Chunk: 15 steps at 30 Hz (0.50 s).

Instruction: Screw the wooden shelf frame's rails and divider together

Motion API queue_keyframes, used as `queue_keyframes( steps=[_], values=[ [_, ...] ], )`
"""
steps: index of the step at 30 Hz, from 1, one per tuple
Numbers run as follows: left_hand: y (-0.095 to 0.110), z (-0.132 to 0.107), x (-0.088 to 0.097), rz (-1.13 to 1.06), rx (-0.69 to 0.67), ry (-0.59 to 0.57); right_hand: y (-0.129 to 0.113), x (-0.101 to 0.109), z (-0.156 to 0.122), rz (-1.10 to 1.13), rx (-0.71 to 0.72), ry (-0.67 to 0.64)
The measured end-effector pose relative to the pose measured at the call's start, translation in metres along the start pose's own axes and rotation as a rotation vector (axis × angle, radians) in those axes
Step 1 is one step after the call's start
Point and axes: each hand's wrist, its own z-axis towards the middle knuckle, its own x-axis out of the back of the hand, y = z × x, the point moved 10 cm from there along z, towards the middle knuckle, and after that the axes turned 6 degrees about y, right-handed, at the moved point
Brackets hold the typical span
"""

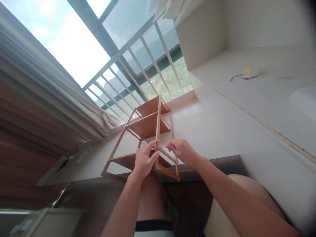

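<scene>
2 forearms (120,205), then 2 hands at 1 wooden rack (146,126).
Below the hands are 2 bare legs (151,199); the rack stands directly ahead, between the left hand (145,159) and the window railing (138,74), with 3 boards showing in its frame, 2 of them beyond the hands and 1 beside the left. The left hand is narrowed, thumb and fingers closed about 1 upright post; the right hand, just to the right of that post, pinches 1 thin metal tool (163,147), its far end at the post. Well to the right of both hands, the pale ledge (266,98) bears 1 yellow-and-white object (250,71) and 2 small dark metal pieces (249,78). Left of the hands hangs a curtain (61,95).
</scene>
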Motion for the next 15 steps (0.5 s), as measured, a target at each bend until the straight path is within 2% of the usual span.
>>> queue_keyframes(
  steps=[3,5,10,15],
  values=[
    [-0.0003,0.0002,-0.0004,-0.015,-0.001,0.000,-0.0092,-0.0031,-0.0023,-0.059,0.133,0.013],
    [-0.0003,0.0003,-0.0008,-0.027,-0.001,-0.003,-0.0122,-0.0036,-0.0039,-0.080,0.166,0.043],
    [0.0006,0.0000,0.0000,-0.015,-0.004,0.001,-0.0127,0.0001,-0.0045,-0.052,0.125,0.109],
    [0.0005,-0.0005,0.0000,-0.005,0.002,-0.003,-0.0090,0.0001,-0.0044,-0.023,0.090,0.115]
  ],
)
